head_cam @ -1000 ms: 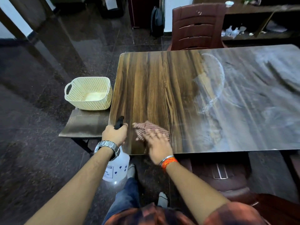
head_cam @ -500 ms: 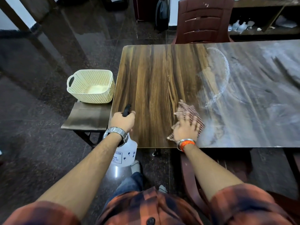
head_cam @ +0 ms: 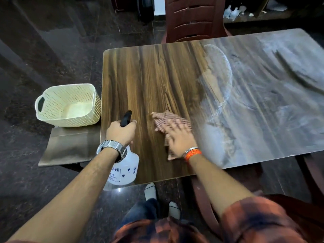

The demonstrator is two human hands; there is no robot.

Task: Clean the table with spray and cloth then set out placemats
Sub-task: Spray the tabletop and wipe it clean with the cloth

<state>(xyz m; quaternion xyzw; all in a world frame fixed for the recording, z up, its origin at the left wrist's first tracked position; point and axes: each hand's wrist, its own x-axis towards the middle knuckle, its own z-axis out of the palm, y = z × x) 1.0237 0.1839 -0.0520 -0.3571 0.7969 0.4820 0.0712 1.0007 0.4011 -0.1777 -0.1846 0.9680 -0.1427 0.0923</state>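
Observation:
My left hand (head_cam: pixel 121 131) grips the black trigger head of a white spray bottle (head_cam: pixel 125 169), which hangs at the table's near left corner. My right hand (head_cam: pixel 179 139) lies flat, fingers spread, pressing a pink checked cloth (head_cam: pixel 169 120) onto the wooden table (head_cam: pixel 157 76). The hand and cloth are blurred. The table's left part shows dark clean wood grain. Its right part (head_cam: pixel 271 95) is covered with whitish smeared film and wipe arcs. No placemats are in view.
A cream perforated basket (head_cam: pixel 68 106) stands on a low side table (head_cam: pixel 70 146) left of the table. A maroon plastic chair (head_cam: pixel 194 18) stands at the far side, another chair (head_cam: pixel 206 204) at the near side by my legs. Dark glossy floor surrounds everything.
My right hand has swept the cloth from the near left edge to the right and now back leftward and farther in. My left hand with the bottle has shifted over the table corner.

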